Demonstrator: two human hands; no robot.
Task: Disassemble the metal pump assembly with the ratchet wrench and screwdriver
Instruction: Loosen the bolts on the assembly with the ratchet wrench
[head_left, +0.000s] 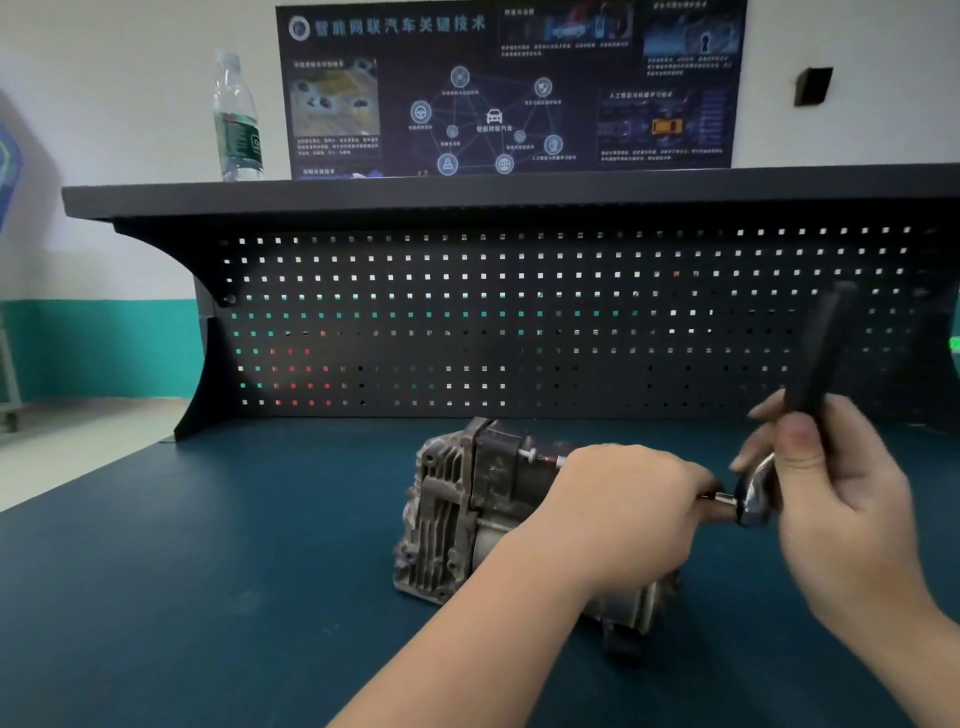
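1. I see the metal pump assembly (457, 514) lying on the table (208, 571), near the middle, ribbed end facing left, just in front of the pegboard (519, 322).
2. My left hand (623, 509) lies over the pump's right part, fingers curled down on the body, holding it; it hides that end.
3. A short chrome extension (719, 500) pokes out from under the left hand toward the right, joined to the ratchet wrench (800, 415) head.
4. My right hand (831, 483) grips the wrench, fingers wrapped round the dark handle just above the head; handle points up and slightly right, blurred.
5. A small bolt or pin (540, 457) sticks out on the pump's top, just left of the left hand.
6. Behind: the pegboard carries a dark shelf (467, 195) with a water bottle (236, 119) upright on its left part.
7. A dark poster (509, 88) hangs on the wall above the shelf.
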